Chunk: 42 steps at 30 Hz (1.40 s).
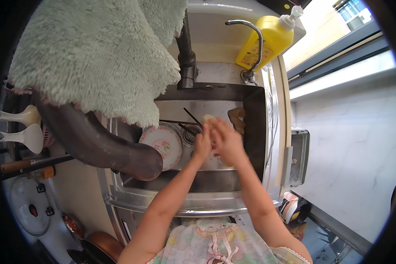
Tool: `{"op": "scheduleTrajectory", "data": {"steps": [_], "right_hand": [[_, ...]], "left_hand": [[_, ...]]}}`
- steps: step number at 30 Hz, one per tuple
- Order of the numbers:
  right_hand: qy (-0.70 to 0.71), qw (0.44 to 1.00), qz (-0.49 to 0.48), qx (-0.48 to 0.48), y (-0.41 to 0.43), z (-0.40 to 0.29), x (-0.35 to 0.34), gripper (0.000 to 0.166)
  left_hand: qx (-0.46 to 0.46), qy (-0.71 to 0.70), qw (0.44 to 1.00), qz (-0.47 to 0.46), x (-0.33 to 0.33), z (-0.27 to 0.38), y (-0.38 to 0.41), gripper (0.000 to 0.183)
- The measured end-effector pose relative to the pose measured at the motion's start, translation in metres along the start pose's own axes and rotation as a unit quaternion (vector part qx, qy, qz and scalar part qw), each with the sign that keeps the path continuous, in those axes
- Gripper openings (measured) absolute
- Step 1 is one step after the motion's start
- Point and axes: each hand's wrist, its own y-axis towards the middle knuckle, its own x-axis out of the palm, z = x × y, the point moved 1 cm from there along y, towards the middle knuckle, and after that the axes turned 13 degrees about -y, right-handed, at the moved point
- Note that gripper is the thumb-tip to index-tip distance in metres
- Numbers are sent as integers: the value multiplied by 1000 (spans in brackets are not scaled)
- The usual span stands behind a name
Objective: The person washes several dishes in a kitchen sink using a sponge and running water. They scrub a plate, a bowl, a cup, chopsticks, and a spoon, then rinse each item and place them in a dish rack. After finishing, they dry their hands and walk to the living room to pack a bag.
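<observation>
Over the sink [198, 109], my left hand [203, 144] and my right hand [227, 140] are close together. A pale, cream-coloured item [209, 118] shows at the fingertips between them; which hand grips it cannot be told, and the right hand is blurred. Thin dark chopsticks [171, 121] lie beside my left hand, above the drain strainer [188, 136]. A white plate with a pink floral rim [161, 145] rests at the sink's left. Below my right hand, part of another patterned dish is mostly hidden. A brown cloth-like piece [237, 119] lies at the sink's right side.
A pale green fluffy cloth [95, 59] hangs at upper left, by a thick dark pipe [118, 155] that reaches over the plate. The dark faucet [185, 62], a thin chrome tap [259, 46] and a yellow pump bottle [267, 41] stand behind the basin. A lidded container [298, 158] is at right.
</observation>
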Motion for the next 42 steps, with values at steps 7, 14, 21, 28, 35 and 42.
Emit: {"op": "scheduleTrajectory", "data": {"steps": [7, 14, 21, 28, 35, 42], "right_hand": [[99, 946, -254, 177, 33, 28, -15, 35], [516, 803, -226, 194, 15, 68, -3, 41], [459, 846, 98, 254, -25, 43, 20, 28], [139, 980, 129, -54, -25, 36, -8, 27], [-117, 878, -42, -462, -47, 27, -41, 43], [-53, 879, -67, -469, -53, 23, -33, 41]], "left_hand": [[-25, 46, 989, -142, -3, 22, -14, 49], [-150, -295, 929, -164, -11, 38, -17, 39], [-235, -434, 868, -63, -10, 15, 15, 50], [-372, -449, 805, -113, 3, 24, 3, 48], [-432, -284, 817, -255, -25, 18, -14, 53], [-409, -231, 853, -227, -44, 27, -29, 51]]}}
